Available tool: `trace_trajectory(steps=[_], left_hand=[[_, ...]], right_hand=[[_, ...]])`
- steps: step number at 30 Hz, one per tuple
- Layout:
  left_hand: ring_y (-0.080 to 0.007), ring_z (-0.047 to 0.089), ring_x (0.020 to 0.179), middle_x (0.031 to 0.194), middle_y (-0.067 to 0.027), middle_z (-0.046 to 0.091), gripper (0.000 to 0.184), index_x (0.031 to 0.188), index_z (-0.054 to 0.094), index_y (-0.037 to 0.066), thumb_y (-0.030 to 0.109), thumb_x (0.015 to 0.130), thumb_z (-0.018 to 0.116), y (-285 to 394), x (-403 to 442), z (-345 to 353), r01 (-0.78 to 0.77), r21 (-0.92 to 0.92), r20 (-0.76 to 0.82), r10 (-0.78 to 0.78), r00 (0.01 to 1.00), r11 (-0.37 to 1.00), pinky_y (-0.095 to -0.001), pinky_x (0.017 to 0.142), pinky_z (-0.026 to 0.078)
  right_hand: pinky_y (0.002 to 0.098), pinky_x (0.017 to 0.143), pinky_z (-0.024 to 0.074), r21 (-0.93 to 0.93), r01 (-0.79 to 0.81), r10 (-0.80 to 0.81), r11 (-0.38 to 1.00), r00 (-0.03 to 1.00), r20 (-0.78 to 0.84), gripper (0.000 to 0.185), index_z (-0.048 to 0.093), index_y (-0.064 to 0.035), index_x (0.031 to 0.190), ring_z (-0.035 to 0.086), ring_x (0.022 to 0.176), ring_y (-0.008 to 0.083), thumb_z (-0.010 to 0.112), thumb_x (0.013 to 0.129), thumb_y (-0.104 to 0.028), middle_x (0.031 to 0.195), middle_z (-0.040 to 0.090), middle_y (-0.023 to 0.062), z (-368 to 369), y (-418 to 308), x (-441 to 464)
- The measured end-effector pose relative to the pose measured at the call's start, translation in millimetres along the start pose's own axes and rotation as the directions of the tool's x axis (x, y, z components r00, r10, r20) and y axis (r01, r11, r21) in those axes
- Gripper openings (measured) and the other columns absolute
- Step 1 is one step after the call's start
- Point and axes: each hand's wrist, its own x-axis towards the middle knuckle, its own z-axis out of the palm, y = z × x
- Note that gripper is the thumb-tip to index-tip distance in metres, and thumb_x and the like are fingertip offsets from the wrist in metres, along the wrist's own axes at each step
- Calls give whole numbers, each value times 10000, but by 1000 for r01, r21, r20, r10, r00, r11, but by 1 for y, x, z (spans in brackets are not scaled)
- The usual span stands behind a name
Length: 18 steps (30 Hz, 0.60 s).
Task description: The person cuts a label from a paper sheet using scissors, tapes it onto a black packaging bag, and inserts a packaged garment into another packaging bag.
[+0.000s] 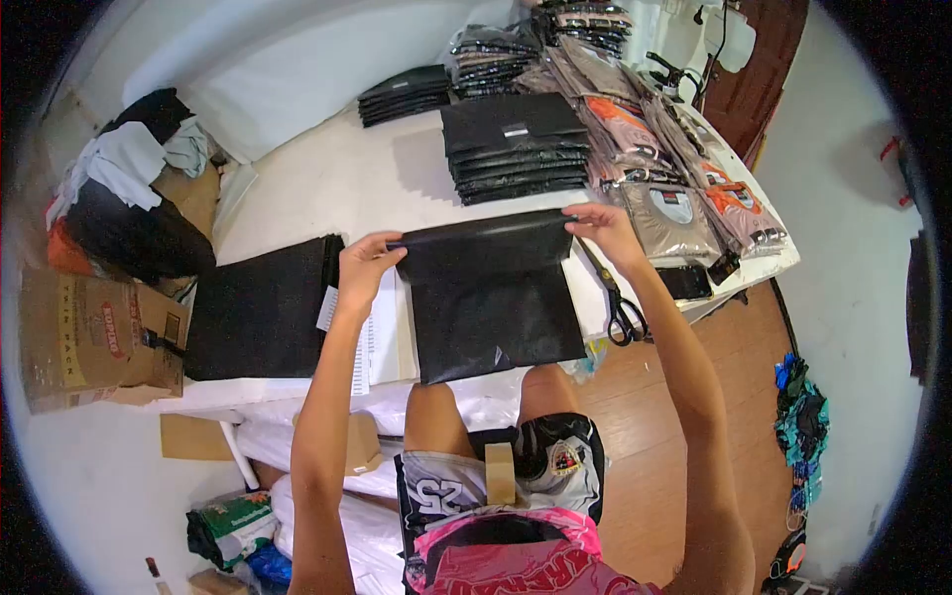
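A flat, shiny black plastic bag (496, 322) lies on the white table in front of me, its far part folded over toward me in a wide flap. My left hand (369, 266) pinches the flap's left corner between thumb and fingers. At the opposite corner, my right hand (603, 230) pinches the fold the same way. A small pale mark shows near the bag's front edge. To the right, below my right hand, lie scissors with black handles (625, 315). Printed label sheets (364, 347) are partly under my left forearm, beside a pile of black fabric pieces (260, 315).
Behind the bag stands a stack of black packets (516, 144) with a white label on top. Clear-wrapped beige garments (669, 218) crowd the right side of the white table (327, 178). A phone (684, 282) lies near the edge. A cardboard box (94, 337) stands left.
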Motion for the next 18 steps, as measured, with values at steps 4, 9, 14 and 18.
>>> trace_trajectory(steps=[4, 9, 14, 18], left_hand=[[-83, 554, 713, 726, -6, 609, 219, 997, 699, 17, 66, 786, 734, -6, 10, -1, -87, 448, -74, 133, 988, 890, -245, 670, 463], [-51, 510, 719, 782, 25, 570, 333, 1108, 697, 37, -15, 782, 741, -6, 3, 5, -224, 186, -62, 239, 969, 957, -184, 685, 440], [-63, 567, 733, 781, -4, 647, 253, 1028, 722, 33, 25, 777, 758, -6, -4, 8, -210, 246, -89, 237, 967, 946, -195, 679, 458], [-118, 594, 734, 785, -43, 666, 210, 958, 743, 78, 95, 753, 781, -17, 6, 2, -238, 402, -119, 309, 944, 884, -257, 735, 488]], right_hand=[[283, 895, 508, 558, 206, -329, 804, 936, 127, 283, 659, 8, 1143, 638, 1014, 157, 659, 866, -49, 1049, 693, 108, -13, 30, 14], [201, 816, 476, -207, 242, -248, 948, 969, 0, 260, 681, -33, 1125, 612, 890, 66, 672, 865, -20, 974, 682, 10, -17, 19, 14], [194, 776, 464, -231, 323, -333, 918, 943, -7, 245, 692, -43, 1098, 589, 822, 51, 681, 855, -19, 892, 664, -10, -3, 0, 0], [198, 714, 465, -201, 306, -320, 931, 947, -40, 237, 717, -78, 1053, 572, 773, 58, 730, 820, -35, 837, 651, -12, -4, 2, 7]])
